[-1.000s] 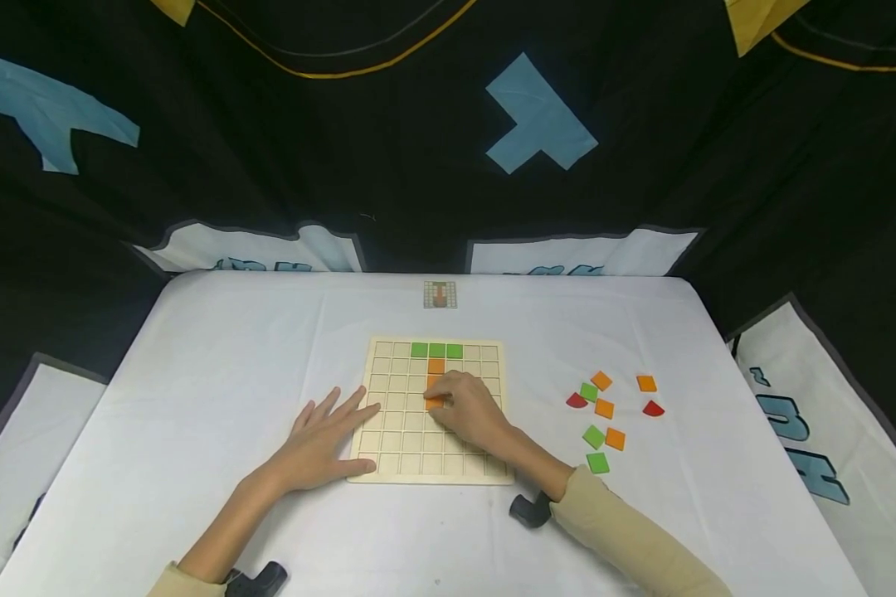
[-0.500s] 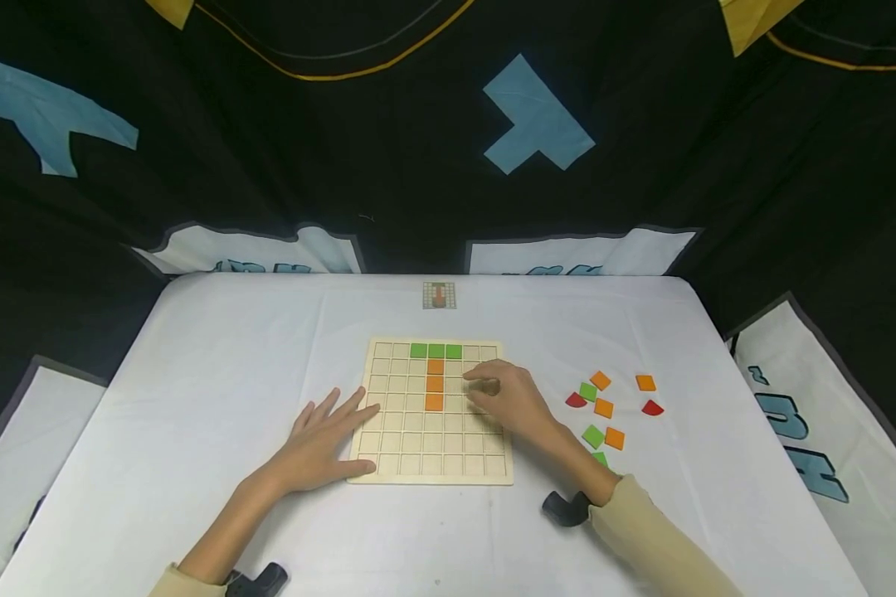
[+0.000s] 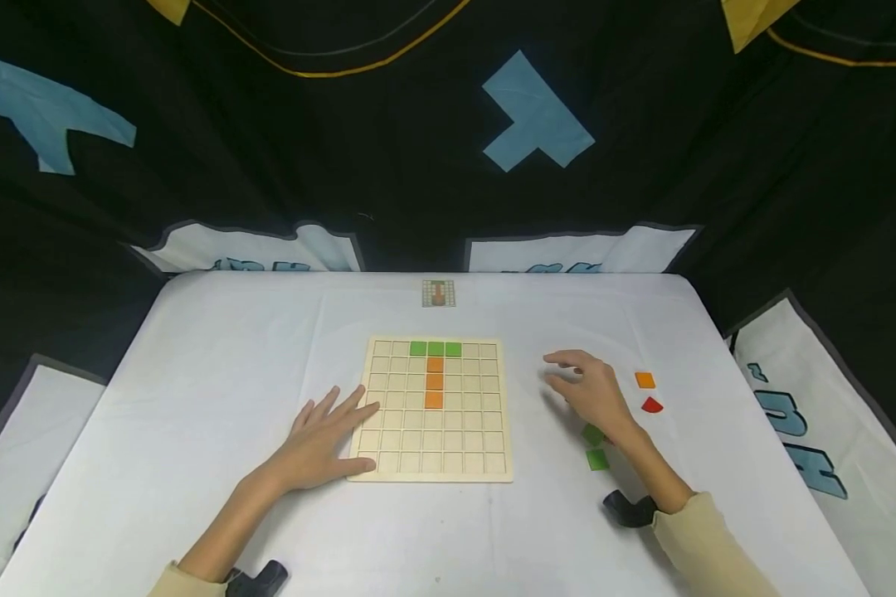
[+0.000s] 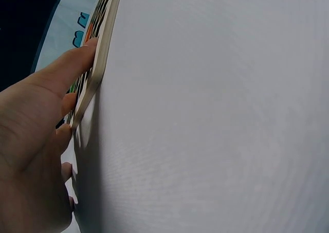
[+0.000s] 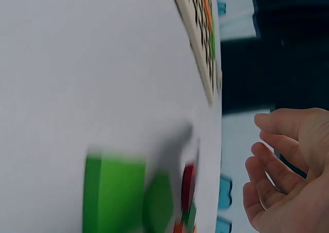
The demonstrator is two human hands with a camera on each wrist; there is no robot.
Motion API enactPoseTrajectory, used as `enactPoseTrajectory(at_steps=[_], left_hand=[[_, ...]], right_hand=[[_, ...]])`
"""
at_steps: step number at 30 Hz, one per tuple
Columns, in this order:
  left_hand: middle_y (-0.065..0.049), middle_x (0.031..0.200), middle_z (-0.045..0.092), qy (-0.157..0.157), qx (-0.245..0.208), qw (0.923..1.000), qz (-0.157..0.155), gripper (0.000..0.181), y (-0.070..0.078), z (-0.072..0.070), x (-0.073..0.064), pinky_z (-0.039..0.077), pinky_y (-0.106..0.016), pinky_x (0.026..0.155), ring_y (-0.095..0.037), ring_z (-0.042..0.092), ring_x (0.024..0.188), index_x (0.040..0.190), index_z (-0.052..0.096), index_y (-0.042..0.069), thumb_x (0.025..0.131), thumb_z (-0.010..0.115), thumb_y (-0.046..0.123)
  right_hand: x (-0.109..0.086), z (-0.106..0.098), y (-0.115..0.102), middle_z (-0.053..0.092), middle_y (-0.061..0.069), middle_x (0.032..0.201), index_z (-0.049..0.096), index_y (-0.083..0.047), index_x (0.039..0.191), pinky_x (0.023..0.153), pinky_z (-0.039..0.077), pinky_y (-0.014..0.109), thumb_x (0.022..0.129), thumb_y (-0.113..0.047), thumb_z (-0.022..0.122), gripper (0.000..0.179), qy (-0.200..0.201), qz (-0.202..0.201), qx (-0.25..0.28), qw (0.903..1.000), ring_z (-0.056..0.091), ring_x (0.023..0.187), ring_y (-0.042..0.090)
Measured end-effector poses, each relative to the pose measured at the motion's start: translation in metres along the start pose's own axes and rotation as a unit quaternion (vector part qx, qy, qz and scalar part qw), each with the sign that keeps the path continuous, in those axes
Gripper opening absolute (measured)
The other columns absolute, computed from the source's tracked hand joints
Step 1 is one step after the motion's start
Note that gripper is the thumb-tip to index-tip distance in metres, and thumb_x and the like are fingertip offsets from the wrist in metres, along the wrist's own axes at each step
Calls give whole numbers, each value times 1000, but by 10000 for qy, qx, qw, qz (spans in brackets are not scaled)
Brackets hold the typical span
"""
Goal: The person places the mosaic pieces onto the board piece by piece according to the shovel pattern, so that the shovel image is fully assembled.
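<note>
A pale wooden grid board (image 3: 463, 439) lies mid-table. Three green square tiles (image 3: 435, 348) fill part of its top row, and three orange square tiles (image 3: 435, 381) run down below the middle one. My left hand (image 3: 317, 444) rests with spread fingers on the board's left edge; the left wrist view shows the thumb (image 4: 72, 66) against the rim. Over the loose tiles on the right hovers my right hand (image 3: 593, 398), fingers loosely bent and holding nothing. It hides several tiles in the head view. A green tile (image 5: 122, 192) and a red piece (image 5: 188, 186) show in the right wrist view.
Behind the board lies a small pattern card (image 3: 438, 293). Right of my right hand are a loose orange tile (image 3: 645, 380) and a red quarter-round piece (image 3: 652, 405). Another green tile (image 3: 597, 459) lies nearer the front. A black curtain (image 3: 418, 166) hangs behind the white table.
My right hand has left the lowest orange tile on the board and moved right, over the loose pieces. My left hand has stayed on the board's edge.
</note>
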State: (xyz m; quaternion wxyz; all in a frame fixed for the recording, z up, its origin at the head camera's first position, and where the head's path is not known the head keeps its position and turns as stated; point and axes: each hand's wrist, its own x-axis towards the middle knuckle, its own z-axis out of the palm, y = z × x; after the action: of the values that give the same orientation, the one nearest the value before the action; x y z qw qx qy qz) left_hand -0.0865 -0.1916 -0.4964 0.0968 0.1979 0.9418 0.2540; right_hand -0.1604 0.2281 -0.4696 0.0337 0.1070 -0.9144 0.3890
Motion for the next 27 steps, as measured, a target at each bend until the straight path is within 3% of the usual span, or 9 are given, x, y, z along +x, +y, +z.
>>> enactPoseTrajectory(at_steps=[3, 7, 10, 14, 27], left_hand=[[-15, 162, 24, -3, 7, 10000, 16, 80, 1, -1, 0, 3, -70, 111, -48, 10, 147, 151, 45, 16, 86, 69, 58], [-15, 162, 24, -11, 0, 10000, 23, 81, 1, -1, 0, 3, -71, 111, -48, 10, 147, 151, 45, 15, 86, 69, 57], [-15, 162, 24, -6, -20, 10000, 40, 80, 1, -1, 0, 3, -71, 110, -48, 9, 147, 151, 45, 16, 86, 69, 57], [-15, 162, 24, 11, -47, 10000, 50, 80, 1, -2, -1, 3, -71, 110, -48, 10, 147, 151, 45, 16, 87, 69, 57], [-14, 163, 23, -28, -18, 10000, 40, 81, 0, 0, 1, 2, -70, 111, -47, 9, 148, 152, 44, 17, 86, 70, 57]], right_hand=[[-3, -13, 15, 67, 18, 121, 71, -2, 120, 79, 57, 47, 90, -7, 74, 31, 97, 128, 26, 9999, 65, 97, 36], [-8, -27, 32, 63, 22, 124, 68, -1, 124, 83, 56, 49, 93, -9, 71, 32, 112, 584, 143, 9981, 63, 103, 41], [-12, -36, 43, 61, 24, 129, 66, 1, 126, 97, 47, 57, 94, -10, 69, 34, 157, 849, 141, 9962, 56, 117, 44], [-17, -45, 55, 60, 27, 129, 65, 3, 127, 98, 45, 58, 95, -11, 68, 35, 243, 1014, -19, 9945, 55, 117, 44], [-17, -39, 70, 59, 26, 130, 64, 4, 128, 99, 45, 56, 95, -16, 68, 39, -128, 1156, -175, 9931, 55, 117, 44]])
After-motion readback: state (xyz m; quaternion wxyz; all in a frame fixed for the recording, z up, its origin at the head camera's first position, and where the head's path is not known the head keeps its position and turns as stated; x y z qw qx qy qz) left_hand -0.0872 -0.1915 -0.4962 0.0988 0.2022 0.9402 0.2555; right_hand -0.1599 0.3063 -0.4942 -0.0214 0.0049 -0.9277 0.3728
